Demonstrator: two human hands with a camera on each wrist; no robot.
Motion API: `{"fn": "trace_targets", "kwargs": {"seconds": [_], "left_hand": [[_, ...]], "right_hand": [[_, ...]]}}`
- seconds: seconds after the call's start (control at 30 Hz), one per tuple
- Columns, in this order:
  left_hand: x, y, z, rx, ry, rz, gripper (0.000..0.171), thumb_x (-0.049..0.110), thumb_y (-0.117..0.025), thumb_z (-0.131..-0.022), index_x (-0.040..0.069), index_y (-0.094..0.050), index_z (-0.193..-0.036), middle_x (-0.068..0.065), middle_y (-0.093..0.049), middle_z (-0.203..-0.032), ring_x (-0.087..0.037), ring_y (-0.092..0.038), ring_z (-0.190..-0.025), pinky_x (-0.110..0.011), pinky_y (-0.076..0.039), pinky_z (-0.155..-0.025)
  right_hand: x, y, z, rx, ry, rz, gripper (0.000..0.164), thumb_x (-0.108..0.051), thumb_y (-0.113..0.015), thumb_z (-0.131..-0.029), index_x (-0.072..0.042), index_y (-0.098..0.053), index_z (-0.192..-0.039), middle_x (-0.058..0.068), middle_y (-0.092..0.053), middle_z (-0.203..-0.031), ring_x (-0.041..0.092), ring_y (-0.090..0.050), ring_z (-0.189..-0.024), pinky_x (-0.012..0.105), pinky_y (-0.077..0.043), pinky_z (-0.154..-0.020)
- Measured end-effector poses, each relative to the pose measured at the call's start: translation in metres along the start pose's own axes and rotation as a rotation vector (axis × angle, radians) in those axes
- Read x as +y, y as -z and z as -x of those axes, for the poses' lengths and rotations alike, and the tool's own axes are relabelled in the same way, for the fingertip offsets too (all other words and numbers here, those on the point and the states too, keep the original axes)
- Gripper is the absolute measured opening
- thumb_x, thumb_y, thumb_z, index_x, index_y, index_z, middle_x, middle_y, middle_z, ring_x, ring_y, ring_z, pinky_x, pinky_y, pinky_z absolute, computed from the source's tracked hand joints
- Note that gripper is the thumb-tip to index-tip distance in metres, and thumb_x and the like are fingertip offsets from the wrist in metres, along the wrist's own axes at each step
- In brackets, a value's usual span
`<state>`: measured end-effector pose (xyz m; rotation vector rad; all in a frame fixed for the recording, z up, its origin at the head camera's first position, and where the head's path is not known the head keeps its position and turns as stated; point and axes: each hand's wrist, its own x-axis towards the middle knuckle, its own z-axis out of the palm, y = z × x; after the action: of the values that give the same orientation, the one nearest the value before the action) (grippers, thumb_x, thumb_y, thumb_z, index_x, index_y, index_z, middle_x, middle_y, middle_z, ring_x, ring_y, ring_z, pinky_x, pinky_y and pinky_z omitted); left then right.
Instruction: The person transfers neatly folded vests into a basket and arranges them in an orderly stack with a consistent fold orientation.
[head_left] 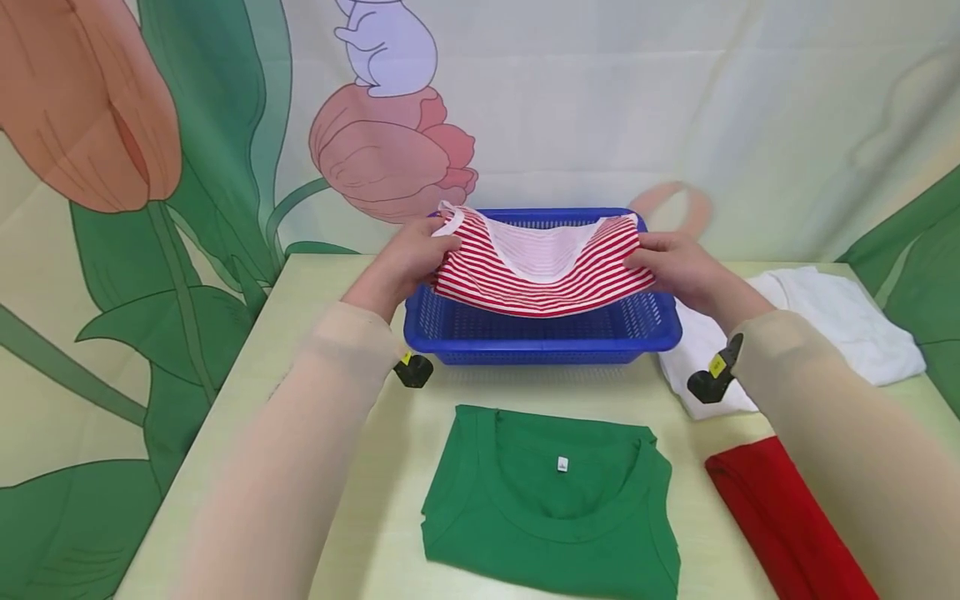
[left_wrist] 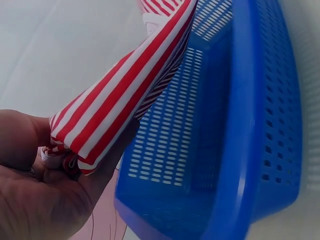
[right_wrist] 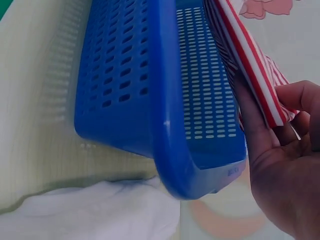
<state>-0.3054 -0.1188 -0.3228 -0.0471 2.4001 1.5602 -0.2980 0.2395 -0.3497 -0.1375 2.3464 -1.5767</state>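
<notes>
A folded red-and-white striped shirt (head_left: pixel 540 287) with a white neckline stretches between both hands, over the blue plastic basket (head_left: pixel 543 346). The left hand (head_left: pixel 415 257) grips its left end, thumb on top and fingers beneath, as the left wrist view shows. At the opposite end the right hand (head_left: pixel 678 271) pinches the fabric between thumb and fingers. The shirt's middle sags a little toward the basket. In the left wrist view the perforated inside of the basket (left_wrist: pixel 240 150) shows beneath the cloth.
A folded green shirt (head_left: pixel 555 533) lies on the table in front of the basket. To the right are white folded clothes (head_left: pixel 847 321) and a red folded garment (head_left: pixel 787 517), partly behind the right sleeve. A printed fabric backdrop (head_left: pixel 585 108) hangs behind the table.
</notes>
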Motion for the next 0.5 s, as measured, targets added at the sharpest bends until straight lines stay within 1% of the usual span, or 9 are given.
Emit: {"fn": "trace_targets", "kwargs": {"seconds": [0.07,0.17,0.23,0.3,0.37,0.4,0.5], "left_hand": [[-0.003,-0.005,-0.002,0.009,-0.014,-0.069,0.055,0.019,-0.051,-0.112,0.002,-0.041,-0.163,-0.017,-0.063,-0.137,-0.021,-0.066,-0.093,-0.022,-0.058,-0.067],[-0.007,-0.012,-0.004,0.021,-0.020,-0.176,0.058,0.018,-0.050,-0.110,0.002,-0.037,-0.165,-0.018,-0.056,-0.149,-0.025,-0.062,-0.109,-0.027,-0.059,-0.079],[-0.009,-0.016,-0.006,0.025,-0.030,-0.230,0.059,0.016,-0.049,-0.109,0.001,-0.036,-0.165,-0.019,-0.051,-0.157,-0.030,-0.057,-0.123,-0.034,-0.058,-0.094],[-0.009,-0.019,-0.007,0.030,-0.026,-0.274,0.060,0.014,-0.048,-0.109,0.002,-0.034,-0.166,-0.019,-0.044,-0.165,-0.032,-0.050,-0.137,-0.041,-0.051,-0.111],[-0.010,-0.022,-0.008,0.036,-0.024,-0.326,0.060,0.013,-0.047,-0.108,0.001,-0.034,-0.166,-0.019,-0.040,-0.168,-0.033,-0.046,-0.143,-0.044,-0.044,-0.120],[-0.010,-0.023,-0.009,0.037,-0.019,-0.353,0.060,0.013,-0.047,-0.108,0.002,-0.034,-0.166,-0.019,-0.038,-0.169,-0.033,-0.044,-0.146,-0.045,-0.040,-0.123],[-0.011,-0.028,-0.011,0.039,-0.002,-0.420,0.061,0.012,-0.046,-0.107,0.003,-0.035,-0.166,-0.019,-0.035,-0.171,-0.034,-0.041,-0.148,-0.045,-0.038,-0.124]], "right_hand": [[0.003,-0.003,-0.002,0.001,0.010,0.067,0.040,-0.015,-0.056,-0.110,0.005,-0.057,-0.144,0.002,-0.071,-0.101,0.011,-0.067,-0.084,0.021,-0.060,-0.078],[0.003,-0.009,-0.005,-0.004,0.030,0.171,0.033,-0.015,-0.056,-0.109,0.004,-0.063,-0.134,0.004,-0.071,-0.095,0.013,-0.065,-0.079,0.023,-0.058,-0.075],[0.001,-0.014,-0.006,-0.004,0.048,0.225,0.026,-0.014,-0.057,-0.108,0.004,-0.065,-0.125,0.005,-0.069,-0.090,0.014,-0.063,-0.078,0.025,-0.058,-0.074],[-0.002,-0.019,-0.006,-0.009,0.062,0.290,0.022,-0.014,-0.058,-0.107,0.003,-0.066,-0.119,0.007,-0.067,-0.090,0.016,-0.061,-0.079,0.025,-0.056,-0.073],[-0.004,-0.023,-0.007,-0.012,0.079,0.339,0.019,-0.012,-0.058,-0.105,0.003,-0.067,-0.113,0.007,-0.065,-0.087,0.017,-0.059,-0.078,0.026,-0.054,-0.071],[-0.005,-0.025,-0.008,-0.010,0.085,0.361,0.018,-0.011,-0.059,-0.105,0.003,-0.067,-0.112,0.008,-0.066,-0.087,0.017,-0.058,-0.078,0.025,-0.053,-0.069],[-0.005,-0.029,-0.011,-0.012,0.093,0.400,0.019,-0.010,-0.059,-0.103,0.003,-0.069,-0.112,0.008,-0.067,-0.085,0.017,-0.058,-0.076,0.025,-0.051,-0.067]]}}
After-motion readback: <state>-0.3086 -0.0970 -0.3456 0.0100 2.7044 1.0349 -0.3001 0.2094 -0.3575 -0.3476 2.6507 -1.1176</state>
